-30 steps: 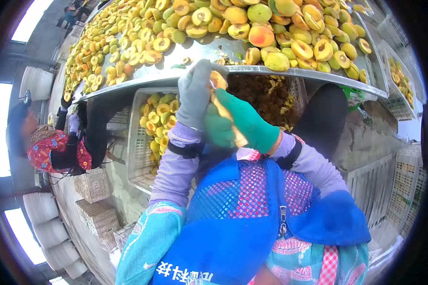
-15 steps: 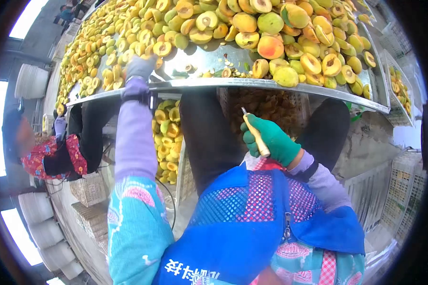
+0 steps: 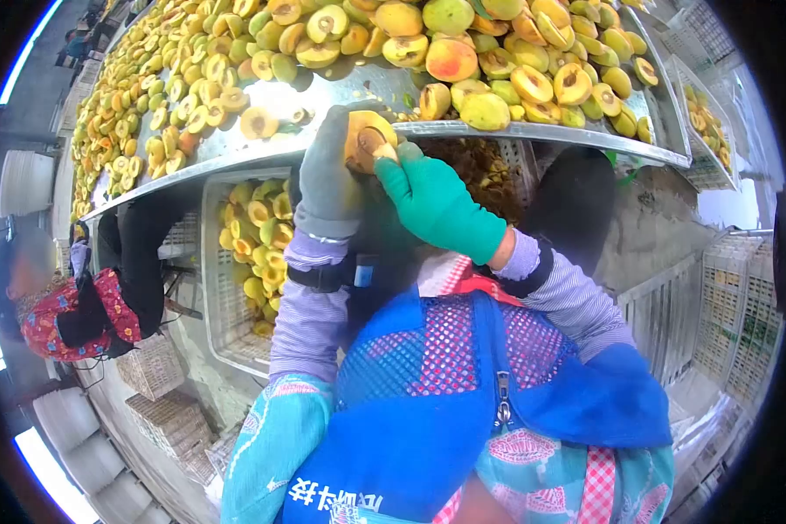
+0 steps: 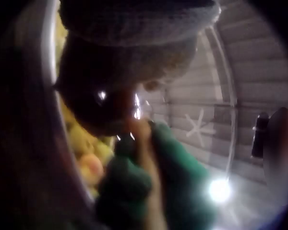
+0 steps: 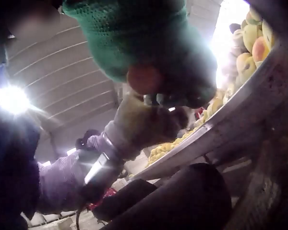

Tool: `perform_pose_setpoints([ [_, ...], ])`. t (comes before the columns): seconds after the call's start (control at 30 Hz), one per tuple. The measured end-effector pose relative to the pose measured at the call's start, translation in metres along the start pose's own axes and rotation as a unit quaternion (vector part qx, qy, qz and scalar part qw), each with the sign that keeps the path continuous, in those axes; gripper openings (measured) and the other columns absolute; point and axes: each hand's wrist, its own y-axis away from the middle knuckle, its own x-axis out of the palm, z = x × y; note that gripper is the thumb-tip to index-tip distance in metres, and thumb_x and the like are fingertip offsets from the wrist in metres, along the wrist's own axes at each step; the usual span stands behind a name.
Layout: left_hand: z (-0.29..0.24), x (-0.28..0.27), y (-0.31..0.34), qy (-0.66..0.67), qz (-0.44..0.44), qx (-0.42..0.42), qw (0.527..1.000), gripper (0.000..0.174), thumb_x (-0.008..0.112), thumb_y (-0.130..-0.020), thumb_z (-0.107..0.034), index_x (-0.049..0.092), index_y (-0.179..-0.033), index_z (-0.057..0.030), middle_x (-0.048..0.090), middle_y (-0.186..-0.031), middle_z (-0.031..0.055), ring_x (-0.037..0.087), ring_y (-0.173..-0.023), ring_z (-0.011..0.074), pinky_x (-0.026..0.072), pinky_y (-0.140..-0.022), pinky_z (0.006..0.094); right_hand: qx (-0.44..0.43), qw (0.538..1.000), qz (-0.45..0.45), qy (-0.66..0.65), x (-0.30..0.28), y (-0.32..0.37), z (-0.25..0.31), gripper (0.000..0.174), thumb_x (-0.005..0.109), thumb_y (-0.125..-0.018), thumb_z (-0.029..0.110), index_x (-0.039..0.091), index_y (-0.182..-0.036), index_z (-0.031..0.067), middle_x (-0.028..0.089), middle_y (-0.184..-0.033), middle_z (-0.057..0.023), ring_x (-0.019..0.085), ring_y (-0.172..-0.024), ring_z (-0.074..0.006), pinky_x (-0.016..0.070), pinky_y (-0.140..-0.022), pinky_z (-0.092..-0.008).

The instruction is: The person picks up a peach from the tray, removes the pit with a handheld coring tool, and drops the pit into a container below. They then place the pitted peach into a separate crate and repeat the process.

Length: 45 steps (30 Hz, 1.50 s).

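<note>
My left hand (image 3: 330, 179), in a grey glove, holds a yellow peach half (image 3: 364, 131) over the table's near edge, cut face up with its brown hollow showing. My right hand (image 3: 450, 205), in a green glove, meets it from the right. It grips a pitting tool by its pale wooden handle (image 4: 151, 177), and the tool's metal end is at the fruit in the left wrist view. The handle's round butt (image 5: 144, 79) pokes out below the green glove in the right wrist view. Many peach halves (image 3: 319, 52) are heaped on the metal table (image 3: 227, 144).
Below the table's edge, a white crate (image 3: 214, 288) of peach halves stands left of my legs. A bin of brown scraps (image 3: 480, 179) sits between them. Another person (image 3: 87, 306) works at the left. Stacked crates (image 3: 734, 314) stand at the right.
My left hand reached out to the peaches on the table, then came back with a peach half to my right hand. The right hand kept the tool and moved up to the fruit.
</note>
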Motion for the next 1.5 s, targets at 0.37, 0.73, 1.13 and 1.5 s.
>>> perform_pose_setpoints([
  [0.37, -0.009, 0.025, 0.000, 0.121, -0.145, -0.052, 0.981, 0.032, 0.050, -0.093, -0.028, 0.064, -0.091, 0.0006, 0.062, -0.075, 0.0058, 0.056, -0.066, 0.0100, 0.0450, -0.058, 0.0243, -0.118, 0.991, -0.040, 0.056, 0.012, 0.019, -0.003, 0.033, 0.054, -0.088, 0.008, 0.053, -0.118, -0.0037, 0.057, -0.090, -0.0155, 0.055, -0.064, -0.0253, 0.0436, -0.052, -0.0333],
  [0.73, -0.027, 0.020, 0.003, 0.153, 0.008, -0.114, 0.982, 0.033, 0.043, -0.096, -0.027, 0.062, -0.091, -0.0013, 0.064, -0.074, 0.0093, 0.061, -0.059, 0.0172, 0.0489, -0.053, 0.0267, 0.346, 0.398, 0.268, -0.806, -0.036, 0.013, 0.030, 0.039, 0.042, -0.096, 0.047, 0.051, -0.087, 0.0111, 0.040, -0.053, 0.0026, 0.037, -0.041, -0.0121, 0.0337, -0.041, -0.0274],
  [1.13, -0.027, -0.155, -0.051, -0.532, -0.113, -0.236, 0.805, 0.054, 0.058, -0.079, -0.044, 0.061, -0.114, -0.0014, 0.064, -0.105, 0.0237, 0.061, -0.102, 0.0361, 0.0449, -0.091, 0.0399, 0.513, 0.523, 0.183, -0.655, -0.044, 0.052, -0.032, 0.033, 0.049, -0.095, 0.042, 0.053, -0.091, 0.0092, 0.044, -0.060, 0.0019, 0.042, -0.047, -0.0100, 0.0361, -0.043, -0.0237],
  [1.5, 0.003, -0.112, -0.079, -0.060, -0.006, -0.214, 0.975, 0.043, 0.071, -0.078, -0.019, 0.058, -0.116, -0.0014, 0.064, -0.101, 0.0150, 0.062, -0.096, 0.0253, 0.0505, -0.082, 0.0335, 0.389, 0.816, 0.057, -0.424, -0.024, -0.025, 0.017, 0.028, 0.055, -0.093, 0.033, 0.057, -0.091, 0.0053, 0.055, -0.067, -0.0059, 0.054, -0.053, -0.0156, 0.0419, -0.044, -0.0310],
])
